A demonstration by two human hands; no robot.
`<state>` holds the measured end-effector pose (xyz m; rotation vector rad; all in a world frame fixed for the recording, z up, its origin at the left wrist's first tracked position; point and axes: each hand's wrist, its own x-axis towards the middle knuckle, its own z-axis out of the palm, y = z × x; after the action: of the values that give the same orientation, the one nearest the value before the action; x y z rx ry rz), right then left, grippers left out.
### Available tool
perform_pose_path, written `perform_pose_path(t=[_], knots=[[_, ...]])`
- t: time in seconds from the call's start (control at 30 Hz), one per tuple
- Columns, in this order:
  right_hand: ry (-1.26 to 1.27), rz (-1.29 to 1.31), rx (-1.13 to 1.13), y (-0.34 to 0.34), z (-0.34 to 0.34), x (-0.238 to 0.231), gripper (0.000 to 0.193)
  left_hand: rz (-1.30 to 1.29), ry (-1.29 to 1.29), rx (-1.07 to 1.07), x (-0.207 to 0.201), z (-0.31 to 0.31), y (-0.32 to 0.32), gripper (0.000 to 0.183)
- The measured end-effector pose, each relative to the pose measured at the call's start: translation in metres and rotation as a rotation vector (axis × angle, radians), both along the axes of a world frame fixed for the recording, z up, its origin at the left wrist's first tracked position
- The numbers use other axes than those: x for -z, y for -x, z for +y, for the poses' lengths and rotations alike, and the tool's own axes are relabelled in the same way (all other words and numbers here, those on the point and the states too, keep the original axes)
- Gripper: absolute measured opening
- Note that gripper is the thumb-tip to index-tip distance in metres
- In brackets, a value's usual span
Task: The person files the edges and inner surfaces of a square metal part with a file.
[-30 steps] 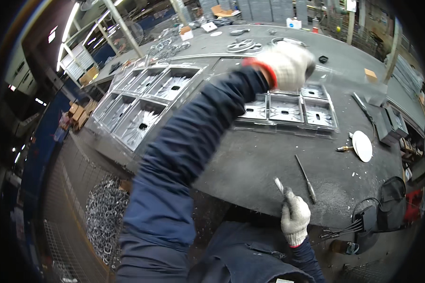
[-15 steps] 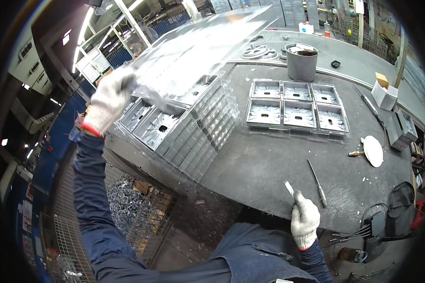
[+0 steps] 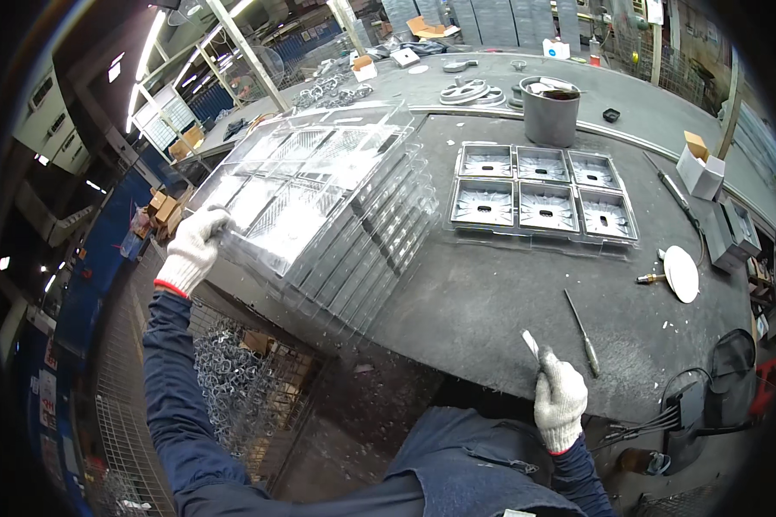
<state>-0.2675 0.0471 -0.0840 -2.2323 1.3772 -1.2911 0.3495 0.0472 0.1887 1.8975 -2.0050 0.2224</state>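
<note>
My left hand [image 3: 195, 248], in a white knit glove with a red cuff, is closed on the near left edge of a clear plastic tray [image 3: 297, 191]. That tray lies over the top of a tall stack of trays [image 3: 353, 267], glare hiding part of its cells. My right hand [image 3: 560, 396], gloved alike, is closed round a small tool with a pale flat tip [image 3: 530, 343], held above the table's near edge; its handle is hidden in the fingers. To the right of the stack, a separate tray holds several rectangular silvery metal parts [image 3: 547, 209], each with a dark slot.
A grey bucket [image 3: 551, 116] stands behind the separate tray. On the dark table [image 3: 466, 302] lie a thin pointed tool [image 3: 583, 336], a white disc [image 3: 681, 276] and a corded tool [image 3: 674, 189]. A wire basket of metal pieces [image 3: 241, 379] stands below, left of me.
My left hand has lowered the raised clear tray onto the stack, covering the metal parts there. My right hand has barely moved.
</note>
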Motion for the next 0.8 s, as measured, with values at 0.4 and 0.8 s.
perform_pose_path(t=[0.4,0.8], knots=[[0.030,0.005,-0.011,-0.002,-0.002,0.000,0.049,-0.185,0.070,0.108,-0.002,-0.008,0.004,0.048],[0.011,0.024,-0.019,0.000,-0.001,-0.001,0.049,0.105,-0.010,-0.120,-0.063,-0.009,0.067,0.038]])
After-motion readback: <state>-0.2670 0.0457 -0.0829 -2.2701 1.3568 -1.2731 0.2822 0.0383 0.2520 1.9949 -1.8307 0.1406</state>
